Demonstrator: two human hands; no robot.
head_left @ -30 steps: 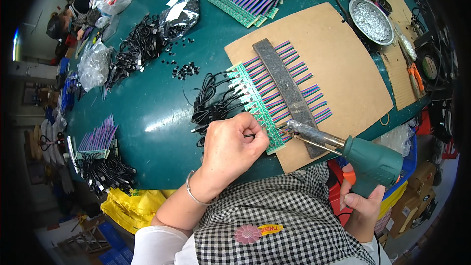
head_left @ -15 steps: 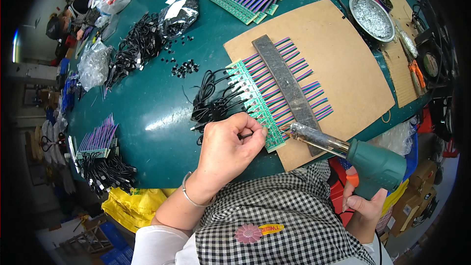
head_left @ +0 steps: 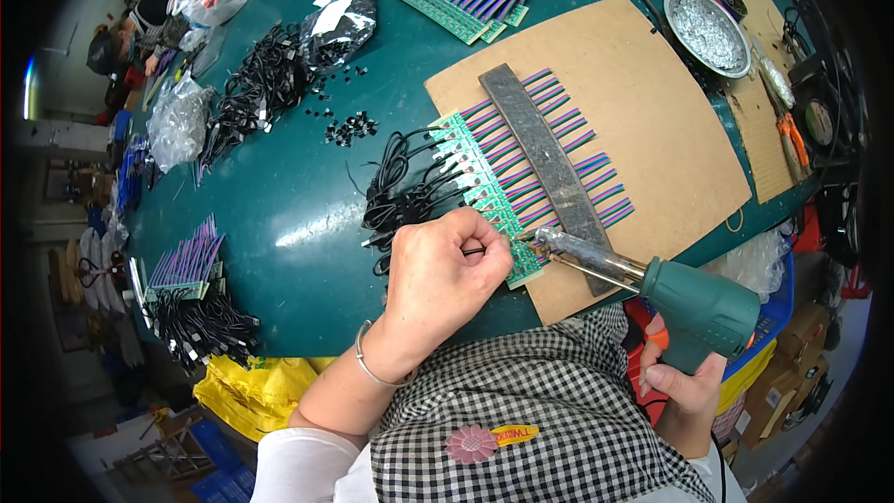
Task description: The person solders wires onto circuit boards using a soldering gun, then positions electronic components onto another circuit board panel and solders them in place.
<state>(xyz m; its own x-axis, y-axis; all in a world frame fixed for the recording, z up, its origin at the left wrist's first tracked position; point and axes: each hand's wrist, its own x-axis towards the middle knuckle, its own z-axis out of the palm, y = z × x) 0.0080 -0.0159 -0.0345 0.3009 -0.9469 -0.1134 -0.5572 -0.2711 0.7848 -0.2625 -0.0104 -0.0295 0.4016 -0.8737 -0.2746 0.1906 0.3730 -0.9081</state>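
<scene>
My left hand (head_left: 442,270) is closed in a pinch on a thin black cable (head_left: 473,251) at the near end of a green circuit board strip (head_left: 489,191). My right hand (head_left: 684,380) grips a green soldering gun (head_left: 703,307) by its handle. The gun's metal tip reaches the board beside my left fingertips, which partly hide the contact. Several multi-coloured ribbon wires (head_left: 596,168) run from the board's right side beneath a dark flat bar (head_left: 540,144). A bundle of black cables (head_left: 396,191) lies along the left side, some attached to the board.
Beneath the board is a brown fibreboard sheet (head_left: 666,130). A metal bowl of silvery bits (head_left: 706,33) stands back right, near orange-handled pliers (head_left: 793,144). Far off lie wired boards (head_left: 442,9), small black parts (head_left: 351,130) and cables (head_left: 261,79). More wired boards (head_left: 182,287) sit left.
The soldering gun and my right hand have moved left, bringing the tip onto the board. My left hand has shifted slightly right, still pinching the cable.
</scene>
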